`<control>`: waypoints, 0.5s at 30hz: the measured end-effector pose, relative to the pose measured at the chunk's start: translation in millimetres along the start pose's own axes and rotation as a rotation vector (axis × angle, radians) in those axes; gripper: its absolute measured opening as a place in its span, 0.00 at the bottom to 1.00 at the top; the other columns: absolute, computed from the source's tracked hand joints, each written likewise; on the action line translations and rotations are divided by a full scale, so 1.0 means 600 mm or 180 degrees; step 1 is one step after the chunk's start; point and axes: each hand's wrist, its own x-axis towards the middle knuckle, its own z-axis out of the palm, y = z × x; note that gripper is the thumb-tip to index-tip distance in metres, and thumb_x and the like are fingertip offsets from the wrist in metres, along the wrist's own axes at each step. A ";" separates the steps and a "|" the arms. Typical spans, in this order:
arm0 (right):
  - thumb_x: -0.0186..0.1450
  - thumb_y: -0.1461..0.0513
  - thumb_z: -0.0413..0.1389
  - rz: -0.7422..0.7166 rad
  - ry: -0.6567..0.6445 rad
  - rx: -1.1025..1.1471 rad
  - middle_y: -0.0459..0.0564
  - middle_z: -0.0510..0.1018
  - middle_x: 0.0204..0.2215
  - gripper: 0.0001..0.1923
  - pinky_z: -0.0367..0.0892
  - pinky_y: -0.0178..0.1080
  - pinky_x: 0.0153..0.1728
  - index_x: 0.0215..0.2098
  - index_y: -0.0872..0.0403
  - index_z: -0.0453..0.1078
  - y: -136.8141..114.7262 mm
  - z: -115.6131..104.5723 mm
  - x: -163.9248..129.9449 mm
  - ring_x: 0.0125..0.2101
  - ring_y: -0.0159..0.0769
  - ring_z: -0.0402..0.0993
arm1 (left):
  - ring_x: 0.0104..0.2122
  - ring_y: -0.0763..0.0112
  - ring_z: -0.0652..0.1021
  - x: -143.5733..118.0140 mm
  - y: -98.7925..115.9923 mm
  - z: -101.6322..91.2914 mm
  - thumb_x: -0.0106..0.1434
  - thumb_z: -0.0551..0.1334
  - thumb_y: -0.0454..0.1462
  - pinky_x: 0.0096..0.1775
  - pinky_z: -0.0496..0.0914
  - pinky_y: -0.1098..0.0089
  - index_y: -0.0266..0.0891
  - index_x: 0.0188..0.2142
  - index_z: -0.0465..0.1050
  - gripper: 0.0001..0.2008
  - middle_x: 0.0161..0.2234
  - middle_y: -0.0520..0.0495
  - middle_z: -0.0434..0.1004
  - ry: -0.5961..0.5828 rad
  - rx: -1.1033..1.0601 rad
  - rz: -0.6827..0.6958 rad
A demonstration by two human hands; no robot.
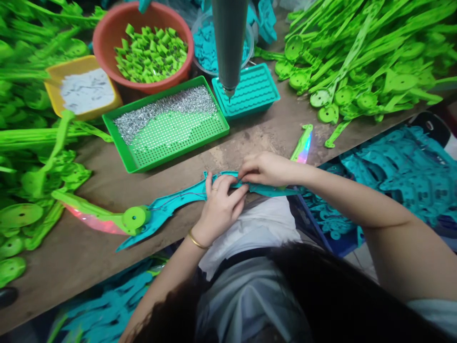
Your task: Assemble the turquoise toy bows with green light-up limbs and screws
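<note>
A long teal plastic toy piece (pixel 174 202) lies along the near edge of the brown table (pixel 267 133). My left hand (pixel 219 205) pinches its middle, fingers curled over the plastic. My right hand (pixel 266 169) presses on the same piece just to the right, fingertips touching it. A green piece with a round hub (pixel 134 218) and a shiny pink strip lies joined at the teal piece's left end.
A hanging powered screwdriver (pixel 229 47) points down over a teal tray (pixel 250 90). A green tray of small screws (pixel 167 126), an orange bowl of green bits (pixel 143 47) and a yellow tray (pixel 82 85) stand behind. Green parts pile at both sides; teal parts fill bins below.
</note>
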 end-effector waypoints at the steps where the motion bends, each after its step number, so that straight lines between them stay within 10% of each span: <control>1: 0.65 0.65 0.54 -0.0047 -0.0068 -0.0001 0.50 0.78 0.35 0.09 0.63 0.36 0.40 0.39 0.56 0.77 0.000 -0.004 0.000 0.38 0.35 0.73 | 0.50 0.60 0.69 0.000 0.000 0.000 0.65 0.56 0.36 0.61 0.51 0.42 0.43 0.46 0.74 0.12 0.45 0.42 0.69 0.0013 0.0009 0.0007; 15: 0.66 0.63 0.53 -0.0168 0.0081 -0.0408 0.49 0.78 0.33 0.07 0.56 0.42 0.45 0.37 0.56 0.74 0.003 -0.022 -0.011 0.38 0.37 0.72 | 0.51 0.56 0.69 0.001 0.007 0.004 0.65 0.57 0.37 0.62 0.49 0.39 0.38 0.47 0.72 0.12 0.45 0.40 0.71 -0.0021 0.0119 0.0018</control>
